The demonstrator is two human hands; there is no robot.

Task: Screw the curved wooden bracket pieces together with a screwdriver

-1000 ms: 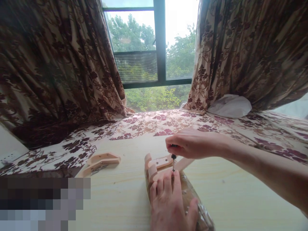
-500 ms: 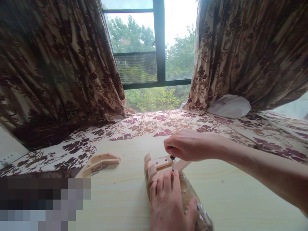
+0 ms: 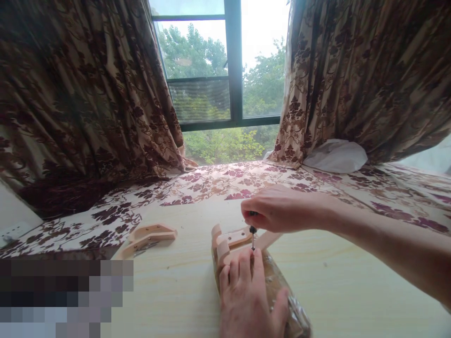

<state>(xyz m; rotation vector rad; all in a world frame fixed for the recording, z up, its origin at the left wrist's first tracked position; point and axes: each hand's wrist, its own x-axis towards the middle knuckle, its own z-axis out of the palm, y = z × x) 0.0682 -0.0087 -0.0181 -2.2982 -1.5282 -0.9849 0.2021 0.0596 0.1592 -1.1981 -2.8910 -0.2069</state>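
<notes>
Right hand [image 3: 278, 210]: grip wrapping closely round handle of screwdriver [image 3: 252, 239], shaft standing near upright. Left hand [image 3: 244, 298]: lying flat, unclenched, fingertips pressing on pale wooden part [image 3: 223, 252]. Sound practice: turning screwdriver true to its shaft, pressing down evenly, bracing part firmly, fingertips sitting clear of tip. Wooden part: resting on wrapped brown packet [image 3: 299, 313] on tabletop [image 3: 172, 295]; showing smooth, plain finish, rounded end; tip's exact seating probably hiding behind fingers.
</notes>
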